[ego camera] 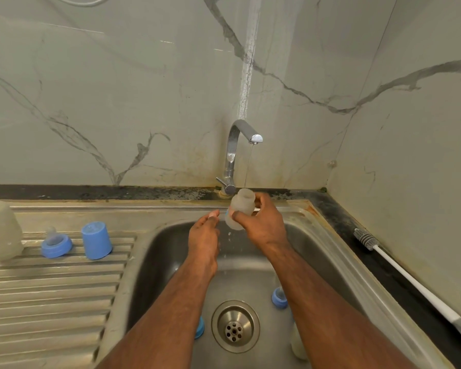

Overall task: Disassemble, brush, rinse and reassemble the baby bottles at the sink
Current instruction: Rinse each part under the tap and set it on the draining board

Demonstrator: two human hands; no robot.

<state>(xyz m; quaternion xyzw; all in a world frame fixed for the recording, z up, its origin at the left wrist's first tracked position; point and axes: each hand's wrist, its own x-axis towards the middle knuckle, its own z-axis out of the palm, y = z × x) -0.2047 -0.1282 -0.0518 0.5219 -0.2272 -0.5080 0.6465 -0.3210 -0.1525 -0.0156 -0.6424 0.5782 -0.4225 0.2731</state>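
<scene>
A: Rinsing is the step in hand, by my reading. In the head view, the only one we have, the right hand (261, 225) has its fingers and thumb curled round a frosted bottle body (240, 209), holding it mouth-up, a little tilted, under the thin stream from the tap (234, 155).

B: And the left hand (205, 235)?

A: Just beside the bottle's lower end, fingers fairly straight, tips touching or nearly touching its base. There's a fleck of blue between fingertips and bottle; I can't tell what it is, or whether the left has hold of anything.

B: Where does the bottle sit relative to the basin?

A: Above the back of the sink (317, 225), close to the tap's foot, with drops falling below it.

B: What else is waiting?

A: In the basin, a blue collar with its teat (279, 298) right of the drain, another blue piece (199, 327) half hidden by the left forearm, and a pale bottle (298, 344) at the right arm. On the draining board, a second collar and teat (56, 245), a blue cap (96, 240) upside down and a cloudy bottle (0, 230). The brush (399, 272) lies on the table to the right, well apart from both hands.

B: Next move?

A: Probably tipping the water out, then setting the body aside. It's wet, so a firm grip matters.
</scene>
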